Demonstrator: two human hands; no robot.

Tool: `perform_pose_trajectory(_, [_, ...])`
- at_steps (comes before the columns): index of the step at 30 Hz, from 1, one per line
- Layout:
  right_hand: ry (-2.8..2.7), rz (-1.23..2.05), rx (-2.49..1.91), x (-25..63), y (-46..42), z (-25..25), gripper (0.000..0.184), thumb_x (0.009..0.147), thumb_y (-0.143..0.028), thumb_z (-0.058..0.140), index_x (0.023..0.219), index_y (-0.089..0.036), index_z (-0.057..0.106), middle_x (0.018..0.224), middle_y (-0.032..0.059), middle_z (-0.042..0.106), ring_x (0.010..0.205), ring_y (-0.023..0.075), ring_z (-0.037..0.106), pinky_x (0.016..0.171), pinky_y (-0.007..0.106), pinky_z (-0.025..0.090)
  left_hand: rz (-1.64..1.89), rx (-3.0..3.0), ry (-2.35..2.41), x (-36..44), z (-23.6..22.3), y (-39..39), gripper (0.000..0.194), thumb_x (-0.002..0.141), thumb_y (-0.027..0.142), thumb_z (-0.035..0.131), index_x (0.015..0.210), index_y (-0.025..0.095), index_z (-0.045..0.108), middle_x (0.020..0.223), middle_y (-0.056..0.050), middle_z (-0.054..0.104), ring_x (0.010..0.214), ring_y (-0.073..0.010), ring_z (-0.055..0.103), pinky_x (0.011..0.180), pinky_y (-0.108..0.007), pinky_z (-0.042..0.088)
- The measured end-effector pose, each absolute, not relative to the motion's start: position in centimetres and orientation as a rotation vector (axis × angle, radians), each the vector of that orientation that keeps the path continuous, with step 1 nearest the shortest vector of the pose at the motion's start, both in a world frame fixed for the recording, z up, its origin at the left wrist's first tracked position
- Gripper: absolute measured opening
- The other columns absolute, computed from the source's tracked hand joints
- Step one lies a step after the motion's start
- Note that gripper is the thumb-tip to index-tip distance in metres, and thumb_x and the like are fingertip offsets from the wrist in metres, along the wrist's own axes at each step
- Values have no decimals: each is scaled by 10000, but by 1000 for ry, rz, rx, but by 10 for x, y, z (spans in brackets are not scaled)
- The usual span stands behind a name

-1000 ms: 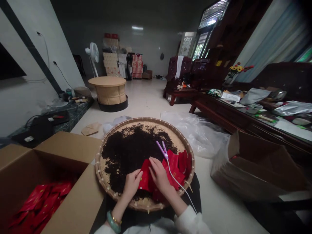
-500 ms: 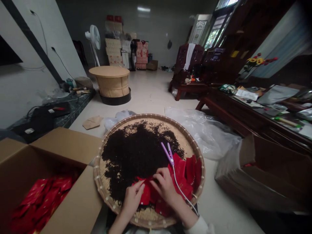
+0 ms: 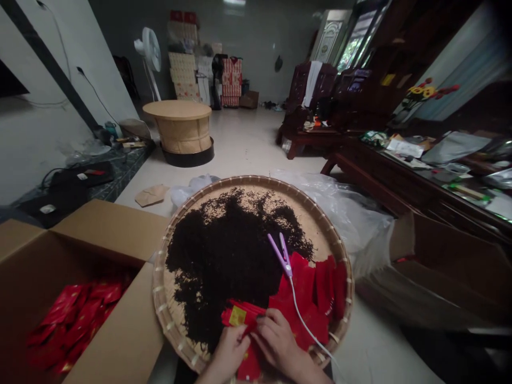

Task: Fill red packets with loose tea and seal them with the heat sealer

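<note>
Both hands meet over the near rim of a round woven bamboo tray (image 3: 163,312). My left hand (image 3: 230,346) is closed, thumb pressed on a red packet (image 3: 248,362). My right hand (image 3: 276,336) pinches the same packet from the right, its fingertips partly hidden. Just beyond them lie red packets, one showing a yellow patch (image 3: 237,316). Dark, curled dried leaves (image 3: 232,250) heap across the tray. A small purple flat iron (image 3: 280,255), jaws apart, rests beside more red packets (image 3: 306,298) on the right; its white cord runs toward me.
An open cardboard box (image 3: 108,229) with red packets inside stands at the left. Clear plastic sheeting (image 3: 340,208) lies behind the tray, and another open box (image 3: 448,256) is on the right. Beyond are a drum-shaped stand (image 3: 182,130) and a dark wooden table (image 3: 376,181).
My hands have come nearer to me and closed together on a red packet. A yellow patch now shows on the packets beyond them. The view has shifted slightly.
</note>
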State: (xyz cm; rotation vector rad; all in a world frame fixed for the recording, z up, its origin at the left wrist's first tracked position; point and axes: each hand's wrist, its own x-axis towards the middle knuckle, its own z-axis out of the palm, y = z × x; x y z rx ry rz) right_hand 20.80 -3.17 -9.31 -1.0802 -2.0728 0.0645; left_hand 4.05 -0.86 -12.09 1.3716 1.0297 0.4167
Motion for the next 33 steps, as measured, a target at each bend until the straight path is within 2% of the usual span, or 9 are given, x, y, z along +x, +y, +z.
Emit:
perform_pose_trajectory(3, [-2046, 101, -1079, 213, -40, -86, 76, 889, -105, 491, 916, -160, 537, 795, 61, 634, 744, 174, 499, 695, 318, 445, 418, 1243, 937, 42, -114, -14, 542, 748, 554, 610, 1044, 107, 695, 977, -120, 700, 929, -254, 626, 857, -344, 484])
perform_pose_trajectory(5, [-2025, 134, -1084, 213, -37, -73, 82, 900, -105, 472, 917, -162, 528, 766, 53, 615, 716, 164, 484, 636, 294, 410, 466, 1160, 885, 40, -102, -7, 699, 708, 623, 626, 1201, 128, 631, 1231, -145, 615, 1170, -277, 532, 1050, -372, 360])
perform_pose_trajectory(7, [-2038, 155, -1096, 211, -28, -57, 92, 909, -103, 450, 914, -162, 521, 762, 43, 605, 697, 155, 481, 636, 296, 374, 484, 1052, 817, 37, -85, 6, 777, 737, 690, 544, 1266, 123, 585, 1314, -152, 556, 1256, -270, 467, 1110, -387, 280])
perform_pose_trajectory(11, [-2175, 308, -965, 201, -8, -26, 120, 924, -116, 424, 951, -178, 523, 818, 20, 623, 772, 139, 537, 783, 324, 361, 498, 1147, 753, 29, -44, 31, 706, 784, 674, 505, 1212, 125, 624, 1253, -134, 604, 1180, -266, 525, 1079, -420, 324])
perform_pose_trajectory(20, [-2151, 832, -1131, 193, 12, -18, 92, 851, -255, 590, 818, -175, 618, 808, 23, 662, 795, 160, 573, 770, 294, 390, 387, 1794, 802, 13, -10, 59, 562, 951, 498, 273, 923, 156, 718, 925, -73, 692, 859, -171, 601, 882, -286, 448])
perform_pose_trajectory(23, [-2086, 959, -1104, 197, 14, -19, 126, 848, -225, 566, 747, -167, 614, 759, 18, 648, 767, 157, 579, 778, 286, 436, 353, 1999, 761, 20, -6, 64, 456, 970, 353, 286, 1044, 167, 696, 1066, -76, 685, 982, -179, 598, 940, -300, 413])
perform_pose_trajectory(26, [-2010, 1163, -1017, 200, 14, -24, 163, 849, -258, 550, 942, -164, 647, 915, 42, 671, 848, 166, 604, 796, 277, 487, 301, 2154, 696, 30, 1, 67, 391, 958, 278, 345, 1261, 230, 588, 1254, -50, 619, 1142, -192, 553, 1024, -335, 349])
perform_pose_trajectory(30, [-1984, 1278, -1109, 205, 16, -34, 271, 910, -273, 458, 1080, -155, 632, 1103, 82, 651, 983, 183, 603, 868, 303, 494, 226, 2220, 637, 36, 2, 74, 390, 962, 308, 352, 1277, 268, 577, 1182, -44, 662, 1063, -196, 609, 942, -305, 412])
perform_pose_trajectory(33, [-2142, 1155, -1230, 209, 17, -36, 242, 919, -291, 464, 991, -170, 661, 991, 75, 679, 923, 204, 609, 900, 369, 476, 219, 2180, 697, 31, -3, 80, 428, 920, 402, 453, 1323, 279, 532, 1136, -57, 678, 1016, -210, 626, 894, -288, 435])
